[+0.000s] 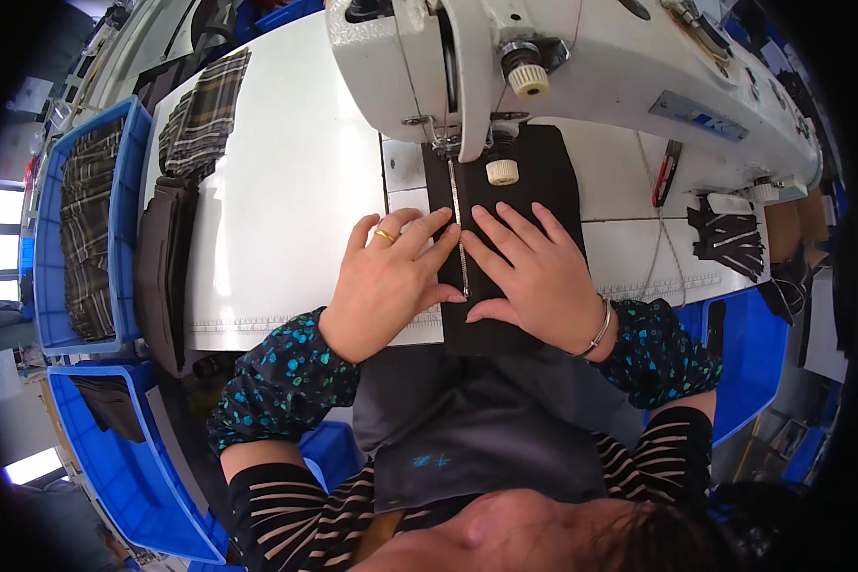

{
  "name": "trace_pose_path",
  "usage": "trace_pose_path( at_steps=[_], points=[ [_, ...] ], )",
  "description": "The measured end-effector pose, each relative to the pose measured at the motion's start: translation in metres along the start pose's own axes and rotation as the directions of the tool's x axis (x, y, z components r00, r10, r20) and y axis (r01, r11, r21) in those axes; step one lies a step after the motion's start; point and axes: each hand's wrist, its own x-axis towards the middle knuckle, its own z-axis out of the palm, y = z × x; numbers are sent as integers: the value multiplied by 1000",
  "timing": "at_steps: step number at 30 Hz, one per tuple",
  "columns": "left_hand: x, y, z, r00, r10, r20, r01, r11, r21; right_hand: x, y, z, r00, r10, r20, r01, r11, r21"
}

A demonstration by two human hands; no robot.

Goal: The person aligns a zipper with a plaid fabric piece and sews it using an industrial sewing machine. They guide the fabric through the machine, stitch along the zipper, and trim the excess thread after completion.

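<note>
A black fabric panel (555,176) lies beneath the head of the white sewing machine (391,81). Down it runs a zipper (463,265) with pale metallic teeth, its upper end reaching the presser foot. My left hand (383,272) rests flat along the panel's left side, fingers stretched toward the zipper and thumb tip at its lower end. On the other side my right hand (543,278) presses flat on the fabric, fingers spread, thumb pointing at the zipper. Both hands touch the work without gripping it. The needle tip is hard to make out behind the machine's parts.
Plaid fabric pieces (205,110) and a dark fabric stack (165,257) lie at the table's left, beside a blue bin (135,219) of plaid pieces. To the right are red-and-black thread snips (667,174), several dark zipper strips (729,238) and another blue bin (758,357).
</note>
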Motion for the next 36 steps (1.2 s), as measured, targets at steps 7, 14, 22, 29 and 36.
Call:
trace_pose_path(
  at_steps=[7,14,22,29,36],
  points=[
    [19,-20,4,998,3,-66,-4,1000,-4,22,14,1,1000,-13,-13,13,999,-29],
    [36,-41,10,995,-16,-95,15,1000,-16,43,28,4,1000,0,-30,-2,999,-47],
    [39,-44,10,994,-2,-108,-1,999,-33,46,31,4,1000,5,-3,-5,996,-85],
    [41,-46,12,992,7,-122,-7,1000,-2,48,36,7,999,6,-38,-7,999,-40],
    [41,-45,17,994,-29,-101,26,999,-31,49,41,13,995,-23,-97,22,1000,-7]
  ],
)
